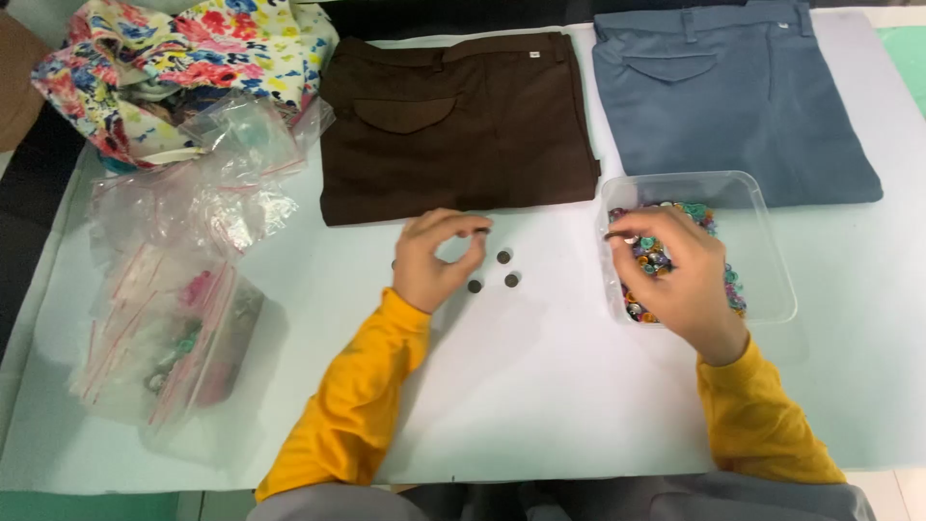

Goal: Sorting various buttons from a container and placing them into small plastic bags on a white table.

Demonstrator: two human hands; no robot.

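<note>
Our left hand (436, 259) pinches a dark button (484, 231) over the white worktop (540, 386), just beside three more dark buttons (503, 257) below the brown trousers (453, 121). Our right hand (675, 275) pinches another in the clear tray (772, 280) of coloured buttons.

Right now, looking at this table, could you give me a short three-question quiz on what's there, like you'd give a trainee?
1. True or false: the right hand is over the clear plastic tray of mixed coloured buttons.
2. Which folded trousers lie just beyond the left hand? A) the blue-grey trousers B) the brown trousers C) the floral cloth
3. How many dark buttons lie loose on the white table just right of the left hand?

Key: 1 true. 2 B. 3 three, in plain view; the left hand pinches another small dark piece at its fingertips.
</note>
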